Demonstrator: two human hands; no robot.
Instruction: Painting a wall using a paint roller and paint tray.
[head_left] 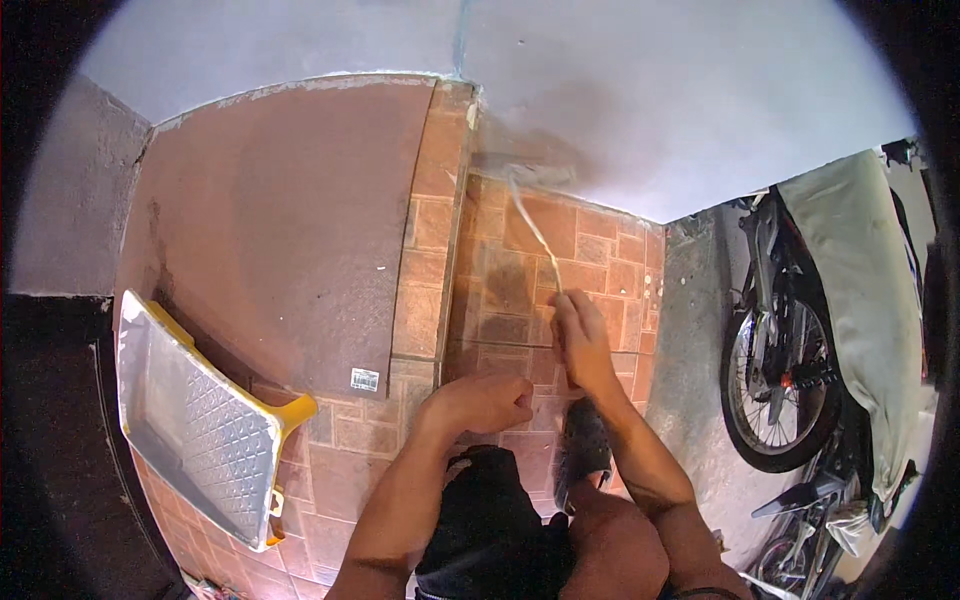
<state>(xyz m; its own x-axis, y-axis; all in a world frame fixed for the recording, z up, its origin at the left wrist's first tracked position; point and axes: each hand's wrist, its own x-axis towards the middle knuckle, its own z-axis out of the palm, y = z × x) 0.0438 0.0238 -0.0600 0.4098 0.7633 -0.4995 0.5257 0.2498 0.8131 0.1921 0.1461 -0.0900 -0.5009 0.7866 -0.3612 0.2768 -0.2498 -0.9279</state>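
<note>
My right hand (585, 335) is closed round the grip end of a paint roller (540, 238). Its thin, pale frame slants away and to the left. The roller head (545, 175) lies against the foot of the white wall (680, 90), just above the tiles, and partly blends into the wall. My left hand (485, 402) is curled into a loose fist over my knee, with nothing visible in it. To the left stands a paint tray (215, 430) with a yellow rim, coated in white paint, its textured ramp showing.
A brown board (290, 220) with a barcode sticker (364, 379) lies on the left, beside reddish floor tiles (425, 300). On the right a bicycle (775, 370) stands on grey concrete, partly under a pale cloth (855, 290). My dark shoe (583, 445) is below my right hand.
</note>
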